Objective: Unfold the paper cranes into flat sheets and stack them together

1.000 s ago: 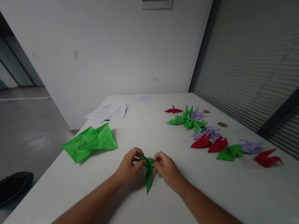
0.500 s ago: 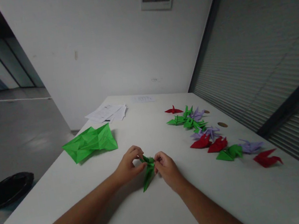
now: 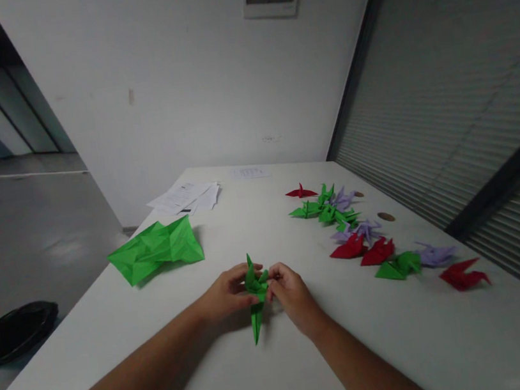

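Observation:
A small green folded paper piece [image 3: 255, 292] lies on the white table [image 3: 247, 377] between my hands. My left hand [image 3: 225, 293] pinches its left side with closed fingers. My right hand [image 3: 290, 291] pinches its right side, fingers curled. One thin point of the paper sticks up above my fingers and a longer point runs down toward me.
A crumpled green paper sheet [image 3: 156, 248] lies at the left. A row of finished paper cranes [image 3: 367, 238] in red, green and lilac runs along the right. White printed papers [image 3: 185, 197] lie at the far edge. A black bin [image 3: 10, 330] stands on the floor at left.
A thin point of the green paper now stands up above my fingers. My left hand has closed in lower on the piece; the long tail has swung back toward me.

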Motion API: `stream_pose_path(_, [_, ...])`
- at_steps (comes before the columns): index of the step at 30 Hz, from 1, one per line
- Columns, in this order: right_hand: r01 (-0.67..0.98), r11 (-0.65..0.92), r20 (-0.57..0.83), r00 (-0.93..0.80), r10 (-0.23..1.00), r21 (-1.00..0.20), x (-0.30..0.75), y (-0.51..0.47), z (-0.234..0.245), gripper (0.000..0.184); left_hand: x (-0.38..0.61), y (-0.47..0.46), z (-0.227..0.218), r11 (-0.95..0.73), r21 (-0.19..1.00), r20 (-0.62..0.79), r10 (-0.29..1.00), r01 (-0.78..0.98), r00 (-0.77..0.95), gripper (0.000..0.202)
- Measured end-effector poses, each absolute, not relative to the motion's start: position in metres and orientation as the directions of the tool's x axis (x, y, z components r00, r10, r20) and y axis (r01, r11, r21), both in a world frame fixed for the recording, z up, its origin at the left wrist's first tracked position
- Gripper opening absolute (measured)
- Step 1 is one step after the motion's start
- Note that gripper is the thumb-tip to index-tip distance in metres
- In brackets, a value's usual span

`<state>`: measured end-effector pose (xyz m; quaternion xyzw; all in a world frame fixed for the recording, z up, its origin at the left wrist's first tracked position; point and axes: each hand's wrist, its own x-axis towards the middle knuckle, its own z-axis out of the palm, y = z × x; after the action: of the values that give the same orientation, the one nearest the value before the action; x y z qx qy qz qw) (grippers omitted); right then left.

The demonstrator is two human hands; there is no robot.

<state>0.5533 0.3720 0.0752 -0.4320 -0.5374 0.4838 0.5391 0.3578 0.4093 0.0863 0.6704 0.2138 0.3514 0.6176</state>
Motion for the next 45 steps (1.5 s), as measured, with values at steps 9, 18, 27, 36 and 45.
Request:
stream_pose_path(9, [-0.173, 0.165, 0.169, -0.007, 0.986, -0.971, 0.555, 0.369, 0.079, 0.012, 0.365, 0.410, 0.079, -0.216, 0.973, 0.108, 0.740, 0.082, 0.664, 0.030])
stream_pose_path(18, [-0.326, 0.115, 0.120, 0.005, 0.993, -0.939, 0.553, 0.370, 0.082, 0.015, 0.362, 0.409, 0.083, -0.545, 0.753, 0.304, 0.786, 0.370, 0.539, 0.016])
stream_pose_path(27, [-0.153, 0.049, 0.066, -0.109, 0.992, -0.987, 0.552, 0.367, 0.085, 0.029, 0.363, 0.411, 0.088, -0.366, 0.927, 0.235, 0.747, 0.089, 0.622, 0.033])
stream_pose_path(36, [-0.035, 0.148, 0.148, 0.021, 0.989, -0.988, 0.553, 0.372, 0.072, 0.029, 0.365, 0.413, 0.079, -0.037, 0.981, 0.122, 0.881, -0.190, 0.457, 0.041])
stream_pose_path(45, [0.321, 0.376, 0.359, -0.113, 0.926, -0.869, 0.551, 0.364, 0.078, 0.015, 0.367, 0.411, 0.078, -0.164, 0.987, 0.141, 0.845, -0.002, 0.517, 0.032])
